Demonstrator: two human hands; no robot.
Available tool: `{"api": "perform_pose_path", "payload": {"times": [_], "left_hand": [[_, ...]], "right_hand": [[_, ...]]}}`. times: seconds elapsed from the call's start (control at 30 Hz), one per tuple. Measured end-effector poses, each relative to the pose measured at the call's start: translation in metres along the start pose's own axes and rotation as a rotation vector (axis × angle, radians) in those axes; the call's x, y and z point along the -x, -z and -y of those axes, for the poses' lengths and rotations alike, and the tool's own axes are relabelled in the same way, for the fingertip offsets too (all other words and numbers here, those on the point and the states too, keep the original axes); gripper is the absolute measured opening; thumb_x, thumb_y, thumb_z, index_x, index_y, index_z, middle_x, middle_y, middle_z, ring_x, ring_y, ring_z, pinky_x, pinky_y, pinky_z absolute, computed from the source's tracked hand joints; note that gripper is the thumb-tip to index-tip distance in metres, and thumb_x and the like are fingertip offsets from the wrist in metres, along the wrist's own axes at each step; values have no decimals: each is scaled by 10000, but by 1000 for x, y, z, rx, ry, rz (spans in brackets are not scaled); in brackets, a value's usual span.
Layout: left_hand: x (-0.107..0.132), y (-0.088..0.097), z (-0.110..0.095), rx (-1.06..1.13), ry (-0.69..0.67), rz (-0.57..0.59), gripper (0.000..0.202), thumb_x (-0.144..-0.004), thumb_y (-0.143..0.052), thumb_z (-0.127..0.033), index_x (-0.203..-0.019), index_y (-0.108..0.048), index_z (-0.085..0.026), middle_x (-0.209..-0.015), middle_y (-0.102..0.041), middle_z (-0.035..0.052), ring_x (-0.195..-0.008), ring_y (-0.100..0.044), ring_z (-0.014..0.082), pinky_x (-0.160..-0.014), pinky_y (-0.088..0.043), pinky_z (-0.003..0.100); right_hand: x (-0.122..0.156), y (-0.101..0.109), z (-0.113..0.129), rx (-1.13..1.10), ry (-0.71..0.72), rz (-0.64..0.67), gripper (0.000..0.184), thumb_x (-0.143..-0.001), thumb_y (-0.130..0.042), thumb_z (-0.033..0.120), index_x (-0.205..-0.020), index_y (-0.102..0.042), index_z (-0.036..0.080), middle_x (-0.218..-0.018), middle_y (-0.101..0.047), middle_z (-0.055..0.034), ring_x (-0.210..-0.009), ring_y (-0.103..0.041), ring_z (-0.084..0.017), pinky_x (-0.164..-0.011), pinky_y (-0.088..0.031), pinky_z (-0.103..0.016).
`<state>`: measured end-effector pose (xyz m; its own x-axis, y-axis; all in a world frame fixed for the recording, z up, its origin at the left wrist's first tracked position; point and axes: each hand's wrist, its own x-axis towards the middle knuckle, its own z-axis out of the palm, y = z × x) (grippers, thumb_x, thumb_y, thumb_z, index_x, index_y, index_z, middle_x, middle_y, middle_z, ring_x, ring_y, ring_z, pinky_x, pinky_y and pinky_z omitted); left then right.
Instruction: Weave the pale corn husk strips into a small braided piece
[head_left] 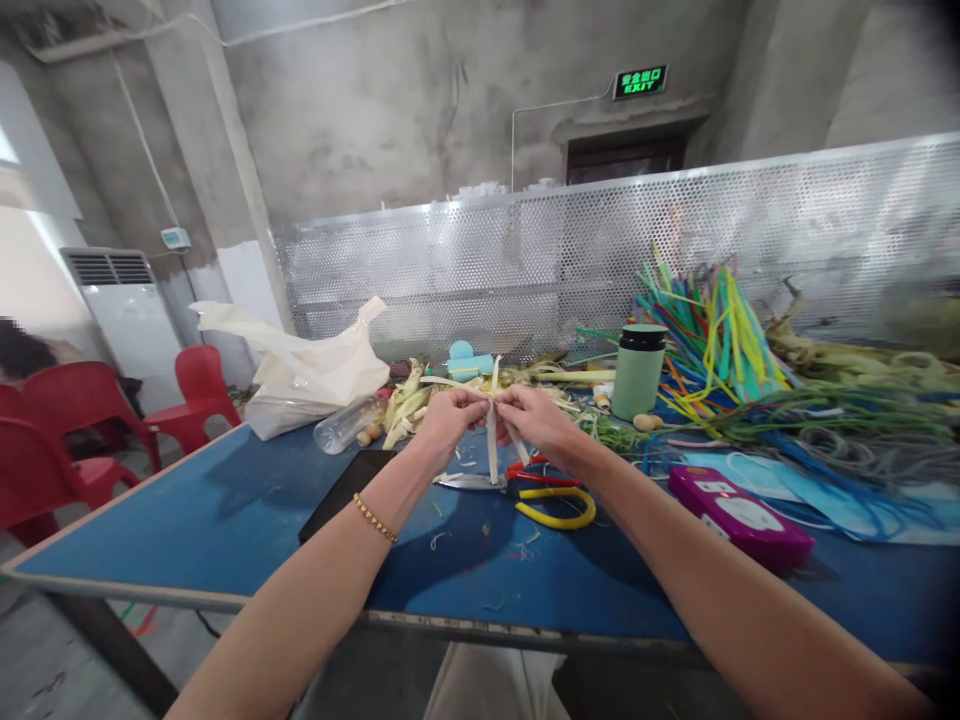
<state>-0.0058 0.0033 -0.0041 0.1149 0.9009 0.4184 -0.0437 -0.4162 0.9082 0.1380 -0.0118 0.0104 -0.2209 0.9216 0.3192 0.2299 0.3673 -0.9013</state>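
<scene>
Both hands meet over the middle of the blue table (pixel 187 530), pinching pale flat strips (pixel 493 445) that cross one another between the fingertips. My left hand (pixel 450 420) wears a gold bead bracelet at the wrist, and its thumb and fingers are closed on the strips. From the other side, my right hand (pixel 536 420) grips them close to the crossing. One strip stands up above the fingers and others hang down below. Under the hands lie scissors (pixel 555 507) with yellow and red on the handles and metal blades pointing left.
A black flat object (pixel 341 495) lies left of the scissors. Behind are a white plastic bag (pixel 315 370), a clear bottle (pixel 349 425), husks (pixel 409 405) and a green jar (pixel 639 375). At right are a purple box (pixel 739 515), blue masks (pixel 817 490) and colourful strips (pixel 731 340).
</scene>
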Motion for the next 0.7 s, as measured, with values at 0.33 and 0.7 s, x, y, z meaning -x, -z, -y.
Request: {"api": "perform_pose_path", "payload": {"times": [0.33, 0.7], "left_hand": [[1, 2, -1, -55, 19, 98, 199, -654, -673, -290, -575, -603, -122, -516, -542, 11, -495, -435, 93, -525, -316, 251], [3, -1, -6, 201, 77, 179, 268, -632, -741, -307, -557, -577, -108, -525, -500, 15, -507, -417, 81, -526, -289, 248]], "right_hand": [[-8, 10, -7, 377, 232, -129, 33, -720, -550, 165, -691, -563, 158, -618, -590, -6, -576, -532, -125, -541, -399, -238], [-4, 10, 1, 409, 317, -133, 69, -723, -521, 215, -687, -549, 164, -540, -528, 27, -494, -464, -102, -482, -338, -219]]}}
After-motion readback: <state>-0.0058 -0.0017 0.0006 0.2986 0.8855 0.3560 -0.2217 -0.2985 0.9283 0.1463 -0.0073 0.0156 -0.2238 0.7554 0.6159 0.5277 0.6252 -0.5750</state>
